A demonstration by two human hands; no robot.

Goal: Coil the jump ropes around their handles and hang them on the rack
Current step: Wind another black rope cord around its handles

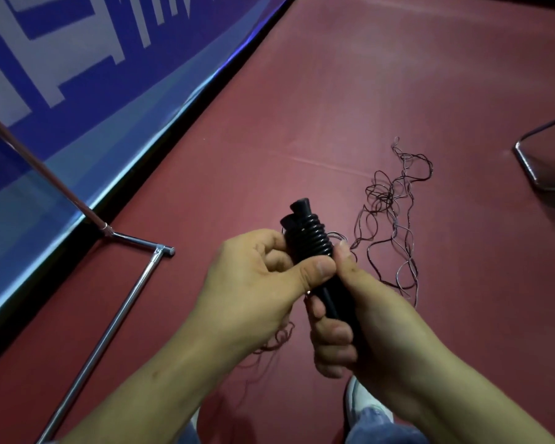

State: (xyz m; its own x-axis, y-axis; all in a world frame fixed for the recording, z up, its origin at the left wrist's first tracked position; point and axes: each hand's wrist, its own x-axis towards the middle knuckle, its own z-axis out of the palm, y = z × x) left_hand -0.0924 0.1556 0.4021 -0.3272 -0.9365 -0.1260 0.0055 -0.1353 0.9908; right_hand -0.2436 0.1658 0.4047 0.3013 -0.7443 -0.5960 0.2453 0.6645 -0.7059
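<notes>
Two black jump rope handles (306, 233) are held side by side, upright, above the red floor. A black rope is coiled in tight turns around their upper part. My left hand (257, 283) pinches the handles from the left, thumb pressed across the front. My right hand (359, 312) wraps around the lower part of the handles. A thin dark rope (394, 219) lies in a loose tangle on the floor just to the right, running in behind the handles. More thin rope (269, 347) hangs below my left hand.
A chrome rack base (122, 302) with a slanted pole (42, 168) stands at the left, against a blue and white banner (77, 75). Another chrome frame (532, 168) sits at the right edge. My shoe (359, 398) is on the red floor below my hands.
</notes>
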